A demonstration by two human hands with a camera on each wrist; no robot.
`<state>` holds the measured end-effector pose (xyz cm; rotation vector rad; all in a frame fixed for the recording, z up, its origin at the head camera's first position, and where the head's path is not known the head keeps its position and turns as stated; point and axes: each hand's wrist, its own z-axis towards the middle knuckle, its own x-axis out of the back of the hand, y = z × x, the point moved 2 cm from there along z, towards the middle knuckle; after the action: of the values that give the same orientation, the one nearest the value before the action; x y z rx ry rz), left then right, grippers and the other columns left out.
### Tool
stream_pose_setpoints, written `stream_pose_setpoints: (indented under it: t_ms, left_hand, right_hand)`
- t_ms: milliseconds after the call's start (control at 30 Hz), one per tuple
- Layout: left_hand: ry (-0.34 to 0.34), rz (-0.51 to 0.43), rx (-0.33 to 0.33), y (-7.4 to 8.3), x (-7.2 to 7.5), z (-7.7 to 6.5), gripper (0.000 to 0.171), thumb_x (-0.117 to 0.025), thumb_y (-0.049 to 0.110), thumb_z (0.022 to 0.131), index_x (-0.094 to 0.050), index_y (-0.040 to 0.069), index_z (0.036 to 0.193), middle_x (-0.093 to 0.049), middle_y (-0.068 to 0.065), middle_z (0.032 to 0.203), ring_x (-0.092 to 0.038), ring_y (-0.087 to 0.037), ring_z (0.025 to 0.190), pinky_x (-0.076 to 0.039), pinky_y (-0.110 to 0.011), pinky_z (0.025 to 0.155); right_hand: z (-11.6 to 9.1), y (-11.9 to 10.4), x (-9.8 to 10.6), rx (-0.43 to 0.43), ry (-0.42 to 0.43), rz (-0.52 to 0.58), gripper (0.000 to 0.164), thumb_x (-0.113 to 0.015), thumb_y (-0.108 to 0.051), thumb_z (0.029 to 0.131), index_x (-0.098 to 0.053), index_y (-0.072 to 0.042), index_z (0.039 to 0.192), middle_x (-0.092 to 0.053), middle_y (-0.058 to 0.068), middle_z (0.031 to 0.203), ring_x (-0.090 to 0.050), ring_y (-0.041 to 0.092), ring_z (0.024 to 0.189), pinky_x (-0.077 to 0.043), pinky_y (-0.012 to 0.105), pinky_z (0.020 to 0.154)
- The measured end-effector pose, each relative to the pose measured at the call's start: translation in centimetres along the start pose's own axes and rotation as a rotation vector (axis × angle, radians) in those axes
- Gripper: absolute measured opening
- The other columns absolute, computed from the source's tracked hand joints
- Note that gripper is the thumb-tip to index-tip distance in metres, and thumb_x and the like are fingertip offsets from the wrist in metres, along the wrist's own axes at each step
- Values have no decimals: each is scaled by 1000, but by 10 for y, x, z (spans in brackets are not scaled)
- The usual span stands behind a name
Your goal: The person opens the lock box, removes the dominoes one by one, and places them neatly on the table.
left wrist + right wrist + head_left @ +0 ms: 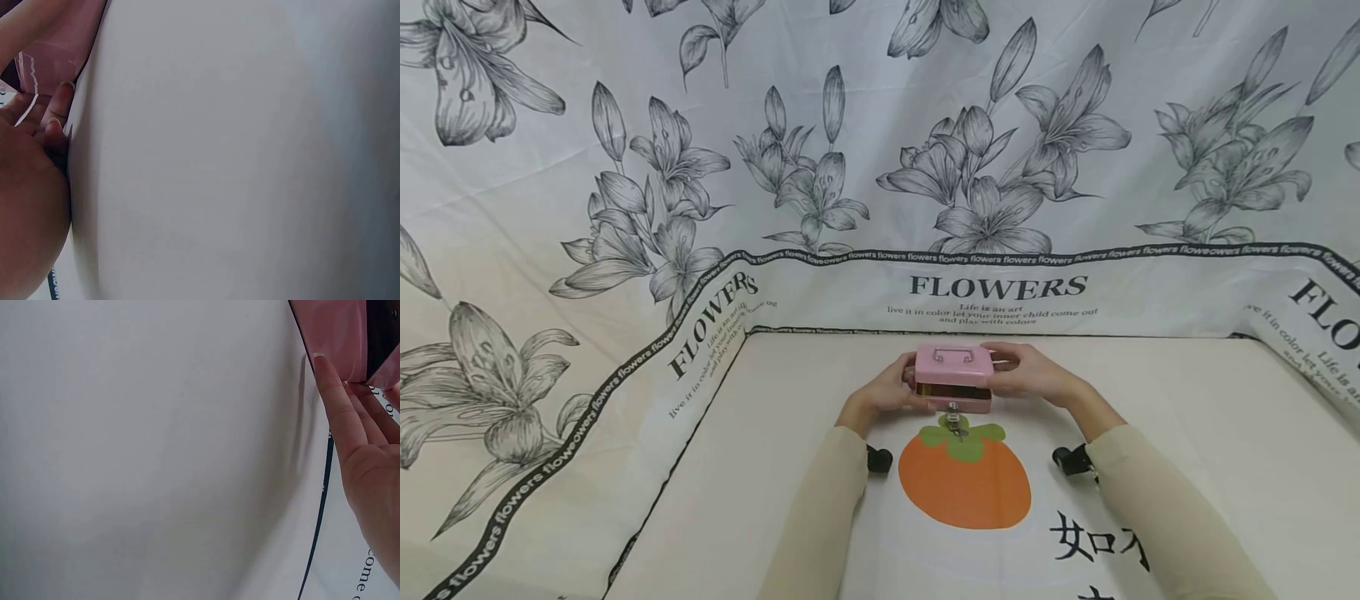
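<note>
A small pink cash box [952, 367] stands at the far middle of the table, its lid partly raised and its dark inside showing through the front gap. A wire handle [953, 355] lies on the lid. Keys [955, 423] hang at the front lock. My left hand [886, 388] grips the box at its left side, with fingertips by its lower edge in the left wrist view. On the other side my right hand [1030, 372] holds the lid, thumb near its front and fingers behind. The right wrist view shows fingers [340, 412] along the pink side.
The box stands on a white cloth printed with an orange persimmon [965, 483] and black characters [1093, 537]. Behind rises a flower-printed curtain [992, 167], with its black-bordered lower band at the table's far edge. Black wrist cameras [1072, 460] sit at both sleeves.
</note>
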<state>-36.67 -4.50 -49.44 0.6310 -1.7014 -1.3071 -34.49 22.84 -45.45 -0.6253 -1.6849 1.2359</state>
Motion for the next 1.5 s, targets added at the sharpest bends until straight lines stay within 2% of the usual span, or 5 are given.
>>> stream_pose_setpoints:
  t_ms: [267,533,967,1333,1500]
  left_hand:
    - [7,23,-1,1,2,-1,104,-91,1,71,-32,9,157,-59,-10,118,-52,-21,107,-38,-44,109]
    - [17,38,35,1,1,-1,108,-94,7,69,-33,13,158,-52,-8,145,-48,-25,131,-33,-44,116]
    - [24,55,35,-1,0,-1,104,-93,11,73,-34,13,158,-48,-7,150,-45,-25,132,-32,-45,118]
    - [43,80,41,-4,0,-3,96,-94,13,73,-40,15,153,-55,-7,112,-50,-19,102,-43,-34,90]
    - [56,65,40,-1,1,-4,97,-94,12,72,-41,18,153,-57,-6,111,-51,-19,100,-43,-33,90]
  right_hand:
    - [2,2,3,-33,16,51,77,-76,-27,93,-37,-5,157,-43,27,153,-48,42,136,-54,42,97]
    - [9,3,4,-46,64,83,70,-67,-36,100,-41,-1,154,-44,29,151,-52,43,133,-52,46,98]
    - [22,-4,4,-91,157,46,78,-49,-60,102,-45,2,151,-51,29,146,-57,46,128,-49,52,102]
    - [34,-10,3,-212,256,36,105,-35,-78,96,-42,16,143,-57,33,129,-64,42,112,-51,51,99]
    - [39,-12,5,-245,251,31,112,-31,-83,93,-40,16,145,-58,33,129,-66,40,111,-54,49,95]
